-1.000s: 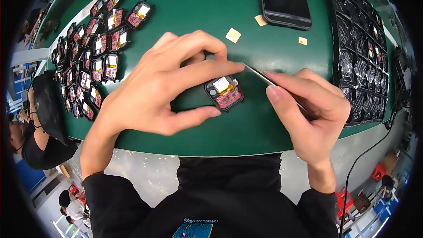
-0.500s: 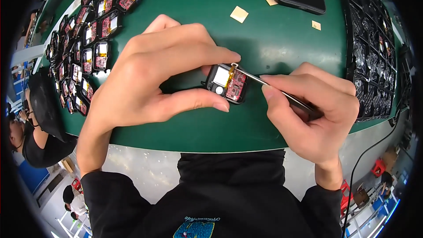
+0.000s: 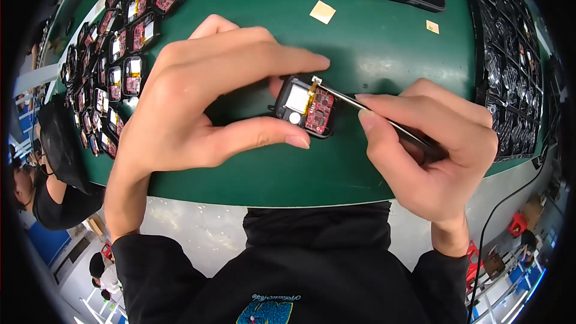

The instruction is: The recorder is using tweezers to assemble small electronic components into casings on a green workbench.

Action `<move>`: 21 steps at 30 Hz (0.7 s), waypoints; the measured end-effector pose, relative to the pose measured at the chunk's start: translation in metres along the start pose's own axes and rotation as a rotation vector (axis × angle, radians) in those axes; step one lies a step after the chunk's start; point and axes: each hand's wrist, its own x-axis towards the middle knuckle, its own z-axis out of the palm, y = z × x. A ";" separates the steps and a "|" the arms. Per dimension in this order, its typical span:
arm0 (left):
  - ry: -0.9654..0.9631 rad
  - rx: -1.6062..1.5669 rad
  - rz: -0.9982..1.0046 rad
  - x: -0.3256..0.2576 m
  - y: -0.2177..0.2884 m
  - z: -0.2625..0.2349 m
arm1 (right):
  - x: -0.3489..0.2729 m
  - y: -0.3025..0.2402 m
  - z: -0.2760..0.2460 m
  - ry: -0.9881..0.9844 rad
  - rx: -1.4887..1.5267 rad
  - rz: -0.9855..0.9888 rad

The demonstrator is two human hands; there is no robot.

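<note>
Within the pinch of the left hand (image 3: 201, 97), 1 open black device (image 3: 305, 108); pinched in the right hand (image 3: 437, 144), tweezers (image 3: 344, 99).

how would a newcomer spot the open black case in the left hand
Over the green table, find the left hand. It holds an open black case; unlike the cases clustered at left, this one alone is held, with tweezers at one corner.
</note>
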 end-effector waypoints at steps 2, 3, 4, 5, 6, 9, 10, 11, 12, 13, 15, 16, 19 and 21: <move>0.019 -0.012 -0.011 0.000 0.000 0.001 | -0.002 0.002 0.001 0.028 -0.054 -0.052; 0.039 -0.027 -0.023 -0.001 0.000 0.001 | -0.002 0.002 0.000 0.052 -0.108 -0.103; 0.039 -0.028 -0.021 0.000 0.000 0.002 | -0.003 0.000 0.000 0.053 -0.110 -0.102; 0.034 -0.018 0.002 0.001 -0.002 0.002 | -0.004 -0.005 0.000 0.051 -0.151 -0.086; 0.029 -0.006 0.020 0.001 -0.002 0.002 | -0.004 -0.008 0.001 0.048 -0.186 -0.070; 0.029 0.004 0.016 0.001 0.000 0.001 | -0.005 -0.007 0.004 0.062 -0.181 -0.087; 0.029 0.003 0.015 0.001 0.000 0.001 | -0.005 -0.005 0.006 0.061 -0.181 -0.086; 0.024 0.001 0.014 0.001 0.000 0.000 | -0.006 -0.002 0.007 0.071 -0.175 -0.112; 0.019 0.000 0.010 0.001 -0.001 0.000 | -0.006 0.000 0.008 0.080 -0.166 -0.139; 0.019 0.000 0.007 0.000 -0.001 0.000 | -0.005 0.001 0.009 0.078 -0.163 -0.138; 0.008 0.004 0.027 0.001 -0.003 -0.001 | -0.005 0.002 0.010 0.080 -0.152 -0.155; 0.007 0.002 0.027 0.001 -0.004 -0.003 | -0.005 -0.001 0.008 0.080 -0.153 -0.153; -0.058 -0.075 0.028 -0.001 -0.010 -0.007 | -0.003 -0.007 0.000 0.005 -0.093 -0.047; -0.077 -0.102 0.049 -0.001 -0.014 -0.007 | -0.002 -0.005 -0.001 -0.021 0.023 0.004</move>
